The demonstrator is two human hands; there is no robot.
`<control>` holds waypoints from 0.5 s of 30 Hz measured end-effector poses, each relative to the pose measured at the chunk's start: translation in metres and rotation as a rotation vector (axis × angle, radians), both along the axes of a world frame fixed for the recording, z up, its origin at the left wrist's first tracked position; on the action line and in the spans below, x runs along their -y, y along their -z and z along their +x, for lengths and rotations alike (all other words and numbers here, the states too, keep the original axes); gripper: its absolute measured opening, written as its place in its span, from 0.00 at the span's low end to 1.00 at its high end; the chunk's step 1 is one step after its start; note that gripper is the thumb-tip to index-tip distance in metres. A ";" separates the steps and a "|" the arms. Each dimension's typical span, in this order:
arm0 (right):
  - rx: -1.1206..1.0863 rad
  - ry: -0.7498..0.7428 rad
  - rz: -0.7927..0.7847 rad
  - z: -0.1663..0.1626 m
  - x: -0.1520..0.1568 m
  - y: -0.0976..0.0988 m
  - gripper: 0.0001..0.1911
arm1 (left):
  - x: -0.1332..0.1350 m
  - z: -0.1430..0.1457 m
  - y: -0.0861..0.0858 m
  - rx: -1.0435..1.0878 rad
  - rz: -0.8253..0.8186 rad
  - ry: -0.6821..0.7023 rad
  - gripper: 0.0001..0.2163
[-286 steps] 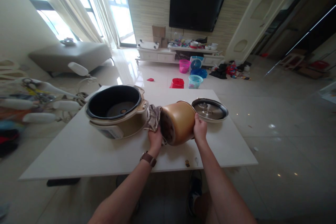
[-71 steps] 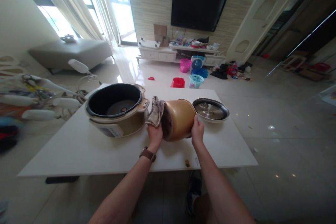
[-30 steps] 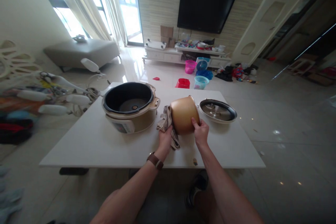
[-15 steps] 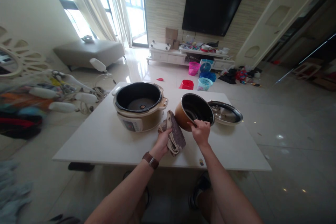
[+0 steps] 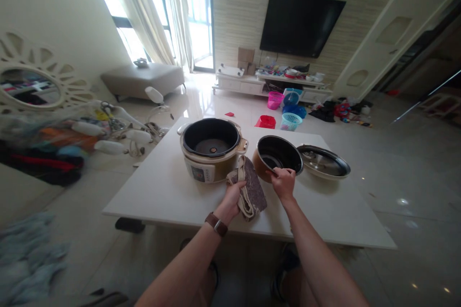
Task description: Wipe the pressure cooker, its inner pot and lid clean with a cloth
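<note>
A gold inner pot (image 5: 277,158) with a dark inside stands upright on the white table (image 5: 162,192). My right hand (image 5: 284,183) grips its near rim, thumb inside. Just left of the pot, my left hand (image 5: 234,195) is closed on a grey-brown cloth (image 5: 251,191), which drapes onto the table. Farther left stands a beige rice cooker body (image 5: 212,153), open, with its dark cavity showing. A round metal lid (image 5: 323,161) lies flat to the right of the pot, touching it.
Left of the table stands a rack with white handles and clutter (image 5: 108,132). On the floor beyond the table are red, pink and blue baskets (image 5: 280,114). A TV (image 5: 300,24) hangs over a low white cabinet; a grey bench (image 5: 144,79) sits by the window.
The pot, which lay on its side with the cloth against its bottom, has been turned upright onto the table. My left hand drew the cloth away from it. The camera view shifted left.
</note>
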State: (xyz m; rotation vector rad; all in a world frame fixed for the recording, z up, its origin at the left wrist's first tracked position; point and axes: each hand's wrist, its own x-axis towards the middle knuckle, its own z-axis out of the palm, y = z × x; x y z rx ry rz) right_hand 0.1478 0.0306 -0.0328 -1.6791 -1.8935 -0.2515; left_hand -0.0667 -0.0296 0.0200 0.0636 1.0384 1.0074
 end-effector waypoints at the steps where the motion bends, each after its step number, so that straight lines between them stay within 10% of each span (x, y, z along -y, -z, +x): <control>1: 0.002 -0.003 -0.005 -0.001 -0.002 0.002 0.22 | 0.001 0.000 0.001 0.002 0.008 -0.001 0.12; 15: 0.062 0.056 -0.063 0.000 -0.038 0.016 0.17 | 0.003 0.001 0.018 0.023 0.094 -0.118 0.17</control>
